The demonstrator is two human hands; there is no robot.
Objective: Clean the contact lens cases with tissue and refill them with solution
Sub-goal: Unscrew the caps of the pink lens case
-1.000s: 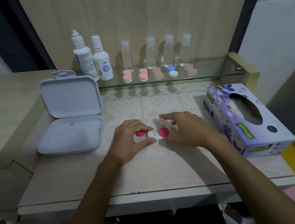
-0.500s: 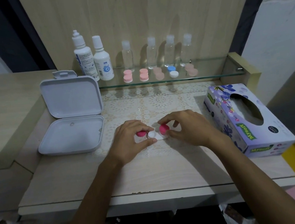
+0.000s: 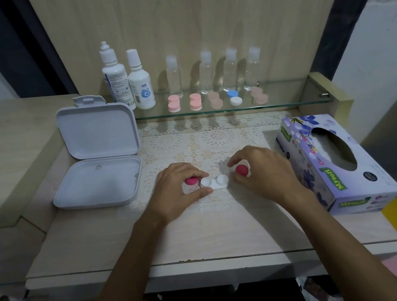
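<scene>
Both caps off the lens case

Left hand (image 3: 177, 191) pinches a pink cap (image 3: 191, 180); right hand (image 3: 262, 174) pinches another cap (image 3: 242, 169), seemingly lifted, beside the white lens case (image 3: 216, 183) on the surface (image 3: 204, 233).

A pale wood-grain bench (image 3: 204, 238) fills the centre, backed by a light wooden panel (image 3: 198, 10). White wall (image 3: 380, 35) at upper right; dim, shadowed corners.

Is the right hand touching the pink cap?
Touching. The head view shows the right hand pinching the pink cap between fingertips and thumb, beside the white lens case.
</scene>
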